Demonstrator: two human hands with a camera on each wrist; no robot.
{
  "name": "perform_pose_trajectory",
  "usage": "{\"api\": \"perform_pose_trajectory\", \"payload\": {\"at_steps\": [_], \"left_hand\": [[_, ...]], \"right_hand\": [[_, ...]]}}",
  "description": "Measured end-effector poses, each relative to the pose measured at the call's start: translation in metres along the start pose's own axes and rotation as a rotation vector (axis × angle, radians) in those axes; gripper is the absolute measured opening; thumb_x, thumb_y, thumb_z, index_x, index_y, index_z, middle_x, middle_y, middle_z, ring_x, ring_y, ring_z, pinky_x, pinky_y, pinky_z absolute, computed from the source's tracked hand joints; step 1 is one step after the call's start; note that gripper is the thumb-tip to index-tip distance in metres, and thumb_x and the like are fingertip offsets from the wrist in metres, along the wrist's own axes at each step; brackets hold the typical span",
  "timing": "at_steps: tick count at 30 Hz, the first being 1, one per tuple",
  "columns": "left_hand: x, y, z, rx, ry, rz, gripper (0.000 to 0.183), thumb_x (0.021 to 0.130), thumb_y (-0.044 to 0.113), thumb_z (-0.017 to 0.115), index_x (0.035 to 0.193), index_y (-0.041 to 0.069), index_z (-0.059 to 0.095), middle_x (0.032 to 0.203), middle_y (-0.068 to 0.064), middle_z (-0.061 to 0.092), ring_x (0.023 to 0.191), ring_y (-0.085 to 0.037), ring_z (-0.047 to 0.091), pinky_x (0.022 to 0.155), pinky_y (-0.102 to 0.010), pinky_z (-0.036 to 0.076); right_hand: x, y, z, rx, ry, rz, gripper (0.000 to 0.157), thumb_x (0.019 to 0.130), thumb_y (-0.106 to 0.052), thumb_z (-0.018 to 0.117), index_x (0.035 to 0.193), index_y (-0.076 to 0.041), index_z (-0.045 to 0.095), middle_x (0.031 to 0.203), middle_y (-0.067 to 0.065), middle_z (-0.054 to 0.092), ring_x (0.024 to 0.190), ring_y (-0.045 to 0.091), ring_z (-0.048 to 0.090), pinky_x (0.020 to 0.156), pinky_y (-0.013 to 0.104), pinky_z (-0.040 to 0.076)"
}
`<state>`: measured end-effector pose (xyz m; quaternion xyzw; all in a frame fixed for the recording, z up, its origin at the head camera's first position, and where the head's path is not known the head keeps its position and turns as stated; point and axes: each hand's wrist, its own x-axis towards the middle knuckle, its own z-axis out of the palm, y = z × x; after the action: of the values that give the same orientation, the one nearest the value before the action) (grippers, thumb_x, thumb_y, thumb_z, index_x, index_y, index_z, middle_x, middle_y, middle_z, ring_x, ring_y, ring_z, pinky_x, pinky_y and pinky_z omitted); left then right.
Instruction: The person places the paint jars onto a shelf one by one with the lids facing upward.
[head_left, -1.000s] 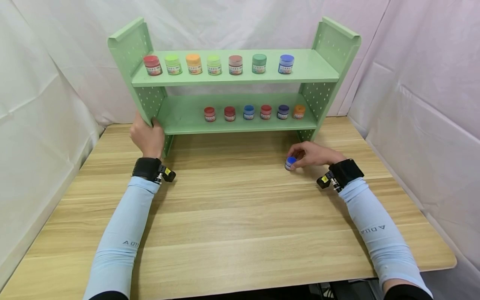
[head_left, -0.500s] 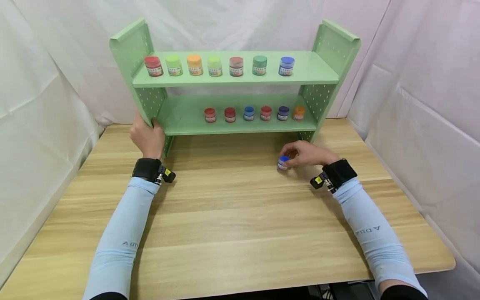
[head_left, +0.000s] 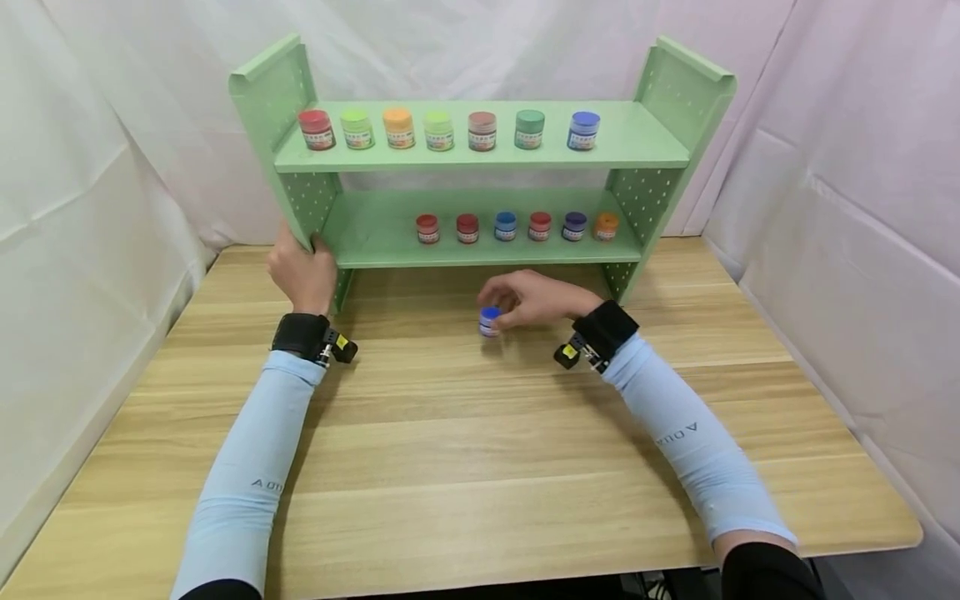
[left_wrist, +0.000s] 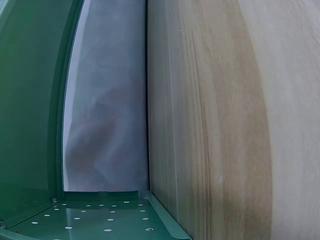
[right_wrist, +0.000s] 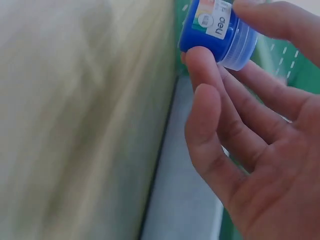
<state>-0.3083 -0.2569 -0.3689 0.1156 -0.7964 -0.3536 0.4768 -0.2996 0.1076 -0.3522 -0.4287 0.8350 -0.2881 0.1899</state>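
Note:
My right hand (head_left: 536, 298) pinches a small blue paint jar (head_left: 488, 322) between thumb and fingers, low over the table in front of the shelf. In the right wrist view the jar (right_wrist: 207, 32) is tilted, its label and clear lid showing. My left hand (head_left: 303, 271) grips the lower left side panel of the green two-tier shelf (head_left: 480, 256); its fingertips are hidden behind the panel. The left wrist view shows the shelf's perforated panel (left_wrist: 90, 220) but not the hand.
Several jars, among them a red jar (head_left: 317, 131) and a blue jar (head_left: 583, 132), line the upper tier. More stand on the lower tier, from a red jar (head_left: 427, 229) to an orange jar (head_left: 606, 226). The wooden table (head_left: 465, 467) meets white curtains (head_left: 855, 208) behind and beside it.
My right hand has carried the blue paint jar leftward, from near the shelf's right leg to in front of its middle. The left hand keeps its grip on the panel. The head view shifts slightly.

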Motion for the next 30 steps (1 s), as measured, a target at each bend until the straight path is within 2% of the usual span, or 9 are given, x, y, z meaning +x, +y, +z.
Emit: {"api": "perform_pose_trajectory", "payload": {"at_steps": [5,11,13,16,19,22,30], "left_hand": [[0.001,0.001,0.000,0.007,0.001,0.008,0.025,0.086,0.008,0.055,0.109,0.007,0.066,0.111,-0.010,0.072,0.104,-0.026,0.068,0.091,-0.043,0.050],[0.001,0.000,0.000,0.010,0.002,0.007,0.024,0.085,0.007,0.055,0.106,0.006,0.066,0.106,-0.012,0.072,0.098,-0.029,0.068,0.086,-0.045,0.051],[0.000,0.000,0.000,0.008,-0.001,0.000,0.025,0.086,0.007,0.054,0.108,0.007,0.066,0.108,-0.011,0.072,0.099,-0.028,0.069,0.088,-0.043,0.051],[0.000,-0.001,-0.001,0.009,-0.002,-0.002,0.026,0.086,0.008,0.055,0.109,0.008,0.066,0.109,-0.010,0.072,0.100,-0.027,0.069,0.088,-0.043,0.051],[0.000,0.000,-0.002,0.009,0.003,-0.003,0.026,0.086,0.008,0.055,0.110,0.008,0.066,0.109,-0.010,0.072,0.099,-0.027,0.069,0.088,-0.043,0.051],[0.000,0.000,-0.001,0.008,0.004,0.002,0.026,0.086,0.009,0.055,0.109,0.008,0.066,0.108,-0.010,0.073,0.098,-0.027,0.069,0.088,-0.043,0.051],[-0.001,0.000,-0.001,0.005,-0.002,0.004,0.025,0.086,0.008,0.054,0.108,0.008,0.066,0.107,-0.010,0.072,0.098,-0.027,0.069,0.088,-0.043,0.051]], "right_hand": [[0.033,-0.040,-0.003,0.026,0.014,-0.114,0.034,0.087,-0.023,0.068,0.119,-0.014,0.059,0.107,-0.002,0.067,0.095,0.010,0.066,0.085,0.028,0.053],[0.067,-0.079,-0.012,-0.109,0.177,-0.193,0.031,0.086,-0.028,0.070,0.114,-0.017,0.061,0.101,-0.005,0.067,0.076,0.009,0.063,0.071,0.023,0.052],[0.078,-0.089,-0.015,-0.156,0.232,-0.184,0.032,0.087,-0.030,0.069,0.115,-0.017,0.061,0.103,-0.004,0.067,0.072,0.008,0.063,0.066,0.022,0.052],[0.091,-0.101,-0.020,-0.185,0.252,-0.130,0.035,0.089,-0.031,0.067,0.119,-0.016,0.060,0.107,-0.001,0.067,0.067,0.013,0.065,0.061,0.023,0.052],[0.102,-0.110,-0.024,-0.180,0.215,-0.059,0.038,0.090,-0.030,0.065,0.124,-0.015,0.059,0.111,0.001,0.068,0.063,0.021,0.068,0.057,0.025,0.053],[0.109,-0.114,-0.026,-0.179,0.188,-0.018,0.039,0.091,-0.029,0.064,0.127,-0.014,0.058,0.113,0.002,0.067,0.058,0.023,0.067,0.055,0.027,0.054],[0.123,-0.115,-0.031,-0.208,0.147,0.011,0.041,0.092,-0.025,0.061,0.130,-0.011,0.055,0.114,0.005,0.069,0.057,0.023,0.067,0.053,0.029,0.053]]}}
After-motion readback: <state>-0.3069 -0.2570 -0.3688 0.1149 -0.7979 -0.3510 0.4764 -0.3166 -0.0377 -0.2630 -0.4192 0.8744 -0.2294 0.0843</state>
